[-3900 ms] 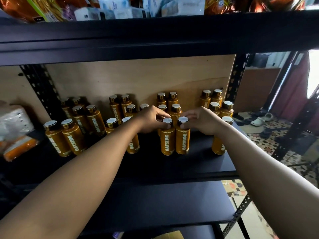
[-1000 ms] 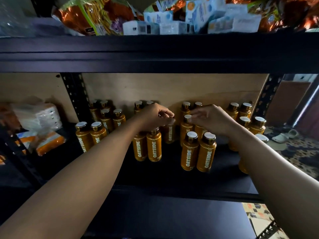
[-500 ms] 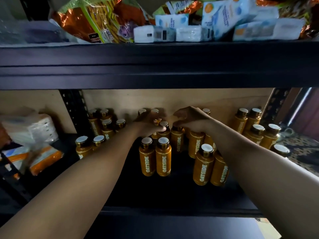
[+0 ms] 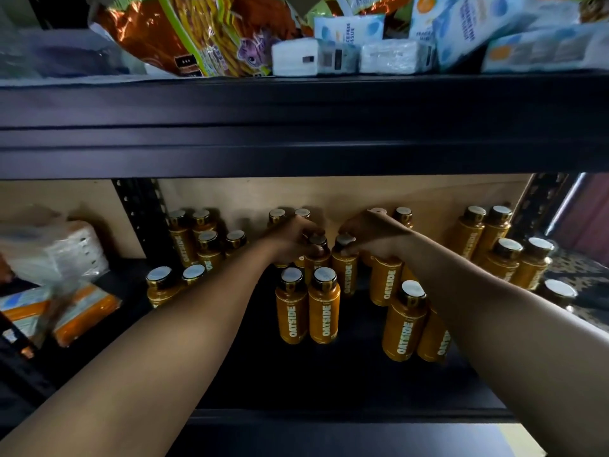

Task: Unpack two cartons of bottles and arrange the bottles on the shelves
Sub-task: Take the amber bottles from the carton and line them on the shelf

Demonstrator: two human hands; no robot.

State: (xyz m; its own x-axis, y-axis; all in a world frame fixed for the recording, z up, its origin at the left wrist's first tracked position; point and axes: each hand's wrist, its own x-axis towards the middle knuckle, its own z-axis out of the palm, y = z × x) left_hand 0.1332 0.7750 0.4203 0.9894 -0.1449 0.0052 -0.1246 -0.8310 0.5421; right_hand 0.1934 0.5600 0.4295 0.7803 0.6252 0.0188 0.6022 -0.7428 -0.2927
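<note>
Several amber OATSIDE bottles with pale caps stand in pairs on the dark shelf (image 4: 329, 384). My left hand (image 4: 291, 240) grips the neck of one bottle (image 4: 317, 258) in the middle of the shelf. Right beside it, my right hand (image 4: 369, 237) grips the cap of the neighbouring bottle (image 4: 344, 268). Both bottles stand upright behind a front pair (image 4: 308, 311). Another pair (image 4: 407, 328) stands at the front under my right forearm. More pairs line the wooden back panel at left (image 4: 189, 235) and right (image 4: 484, 232).
The black upper shelf beam (image 4: 296, 127) hangs low over the bottles, loaded with snack bags (image 4: 184, 34) and tissue packs (image 4: 395, 54). Wrapped packets (image 4: 49, 258) fill the left bay beyond a perforated upright (image 4: 141, 212). Bare shelf shows in front of the bottles.
The view has tilted upward and closer. Both hands reached deeper into the shelf, from the front bottles to a pair standing further back.
</note>
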